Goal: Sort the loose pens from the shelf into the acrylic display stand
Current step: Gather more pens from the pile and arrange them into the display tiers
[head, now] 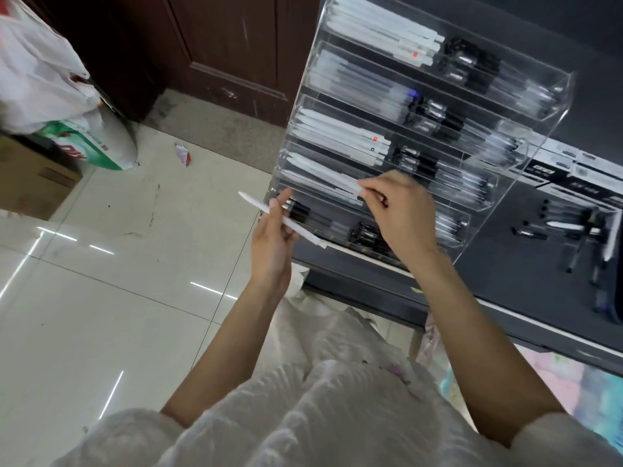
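Note:
A clear acrylic display stand (556,106) with several tiers stands on a dark shelf (505,284); white pens fill its left compartments, black ones its right. My left hand (271,244) holds a white pen (256,208) between its fingers, just left of the stand's lowest tier. My right hand (397,214) pinches the end of another white pen (340,182) that lies in the second tier from the bottom. Loose black and white pens (569,230) lie on the shelf to the right of the stand.
Black-and-white pen boxes (580,170) sit behind the loose pens. A tiled floor (118,281) spreads to the left, with a white plastic bag (40,72), a cardboard box (30,180) and a dark wooden door (219,45) beyond it.

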A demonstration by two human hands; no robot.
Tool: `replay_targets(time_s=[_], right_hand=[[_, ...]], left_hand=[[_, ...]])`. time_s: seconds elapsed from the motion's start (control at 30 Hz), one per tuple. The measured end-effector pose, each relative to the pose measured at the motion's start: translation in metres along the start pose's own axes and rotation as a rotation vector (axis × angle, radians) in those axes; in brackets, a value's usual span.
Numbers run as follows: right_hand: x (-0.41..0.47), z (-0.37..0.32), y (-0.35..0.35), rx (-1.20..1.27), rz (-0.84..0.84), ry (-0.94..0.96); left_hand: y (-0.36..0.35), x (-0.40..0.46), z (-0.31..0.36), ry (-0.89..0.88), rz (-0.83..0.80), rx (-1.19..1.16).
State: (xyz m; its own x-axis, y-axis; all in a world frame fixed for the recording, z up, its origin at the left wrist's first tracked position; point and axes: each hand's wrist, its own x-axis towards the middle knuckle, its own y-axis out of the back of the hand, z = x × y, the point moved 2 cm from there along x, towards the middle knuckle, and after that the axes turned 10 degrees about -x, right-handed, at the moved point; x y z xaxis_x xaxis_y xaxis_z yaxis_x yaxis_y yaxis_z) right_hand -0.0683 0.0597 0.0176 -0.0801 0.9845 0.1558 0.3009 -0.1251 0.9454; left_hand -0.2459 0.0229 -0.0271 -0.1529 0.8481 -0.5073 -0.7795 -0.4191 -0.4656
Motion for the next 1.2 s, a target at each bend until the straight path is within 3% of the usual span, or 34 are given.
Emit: replay_targets(time_s=[0.13,0.3,0.4,0.5,0.57,0.7,0.77,0.83,0.97,1.07,1.2], right_hand=[[0.018,-0.009,-0.018,-0.132,-0.038,0.132],[0.021,-0.010,-0.025,-0.201,-0.051,0.157],[0.013,-0.019,-0.011,-0.085,-0.025,0.171],[-0.003,-0.032,0.004,0.136,-0.130,0.176],[-0.015,-0.035,0.006,0.084,-0.146,0.178],[-0.016,-0.023,0.006,0.057,0.001,0.067],[-0.011,-0.012,0.004,-0.013,0.059,0.005],[-0.005,-0.005,-0.002,-0.113,0.068,-0.006],[0.011,-0.010,-0.019,-0.370,0.024,0.120],[0.022,-0.017,-0.022,-0.518,0.049,0.199],[0.030,-0.023,-0.021,-0.575,0.074,0.277]], left_hand=[[-0.003,-0.001,0.000,0.026,0.005,0.028],[-0.011,-0.003,0.001,0.007,0.037,0.035],[-0.014,-0.003,0.003,-0.020,0.053,0.047],[-0.018,-0.003,0.007,-0.062,0.055,0.073],[-0.023,-0.004,0.009,-0.087,0.020,0.093],[-0.032,-0.003,0.011,-0.153,-0.027,0.147],[-0.031,0.002,0.013,-0.262,-0.023,0.302],[-0.023,0.010,0.018,-0.482,-0.023,0.604],[-0.016,0.030,0.020,-0.972,-0.219,1.256],[-0.018,0.039,0.012,-1.008,-0.316,1.490],[-0.019,0.044,0.011,-1.021,-0.316,1.606]])
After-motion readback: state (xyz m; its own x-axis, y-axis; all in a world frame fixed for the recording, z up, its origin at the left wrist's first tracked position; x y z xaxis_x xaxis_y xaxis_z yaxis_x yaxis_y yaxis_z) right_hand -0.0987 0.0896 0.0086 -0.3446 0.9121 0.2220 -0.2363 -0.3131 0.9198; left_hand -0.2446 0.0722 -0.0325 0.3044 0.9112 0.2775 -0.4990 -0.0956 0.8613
